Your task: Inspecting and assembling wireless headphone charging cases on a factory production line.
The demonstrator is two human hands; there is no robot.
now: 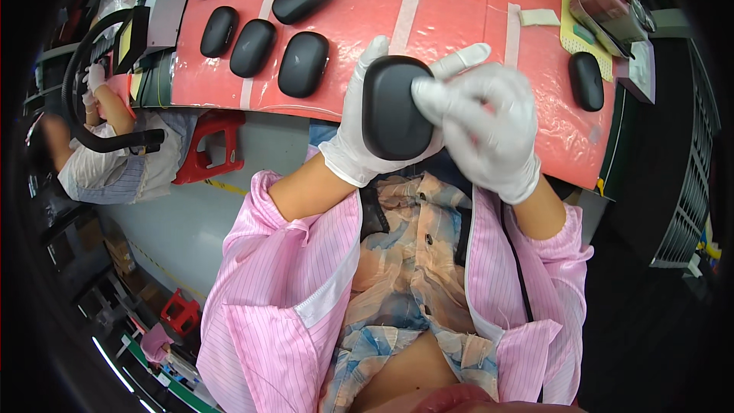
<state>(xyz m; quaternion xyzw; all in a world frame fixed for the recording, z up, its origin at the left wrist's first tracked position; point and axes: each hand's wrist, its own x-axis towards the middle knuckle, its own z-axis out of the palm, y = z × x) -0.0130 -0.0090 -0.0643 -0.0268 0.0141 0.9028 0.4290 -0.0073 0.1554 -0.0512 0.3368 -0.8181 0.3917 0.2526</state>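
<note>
A smooth black oval case (397, 111) with rounded edges is held up just in front of the table by my left hand (350, 138). That hand is in a white glove, its palm behind the case and its fingers round the sides. My right hand (495, 126), also gloved in white, is curled with the fingers pressed together. Its fingertips touch the upper right part of the case's face. The hand is partly blurred, and whatever may be inside the curl is hidden. Nearest on the table lies another black case (303, 64).
More black cases, such as one (253, 47) at left, lie on the red table cover (451, 19). At right a case (586, 81) lies near a yellow mat (569, 23) and a metal container (604, 4). Another person (115, 145) sits at far left by a red stool (210, 149).
</note>
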